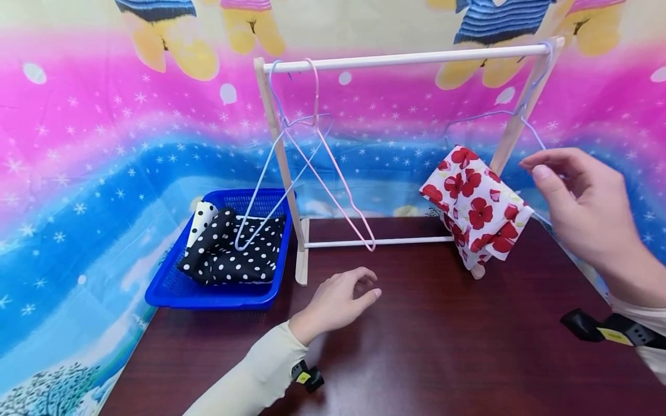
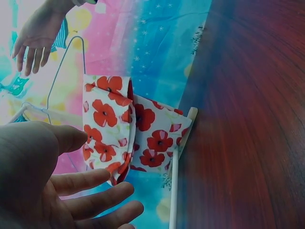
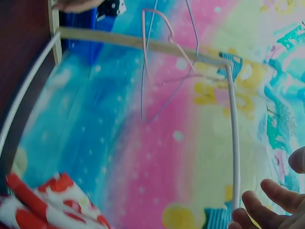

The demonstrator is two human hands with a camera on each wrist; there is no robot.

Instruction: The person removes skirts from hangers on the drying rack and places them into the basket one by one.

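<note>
A white cloth with red flowers (image 1: 476, 202) hangs folded over a blue wire hanger (image 1: 533, 130) at the right end of the wooden rack (image 1: 406, 59). Just right of the cloth, my right hand (image 1: 593, 202) is held in the air with loosely bent fingers and nothing in them. My left hand (image 1: 338, 303) hovers above the table in front of the rack, its fingers relaxed and holding nothing. In the left wrist view, the flowered cloth (image 2: 112, 124) appears beyond the fingers of that hand. A pink hanger (image 1: 343, 190) and a light blue hanger (image 1: 260, 190) hang bare at the rack's left end.
A blue plastic basket (image 1: 218, 297) stands at the left, partly behind the rack's left post (image 1: 283, 156). Black and white polka-dot cloths (image 1: 234, 254) lie in it. The dark wooden table (image 1: 442, 341) meets a printed backdrop (image 1: 171, 133) at the rear.
</note>
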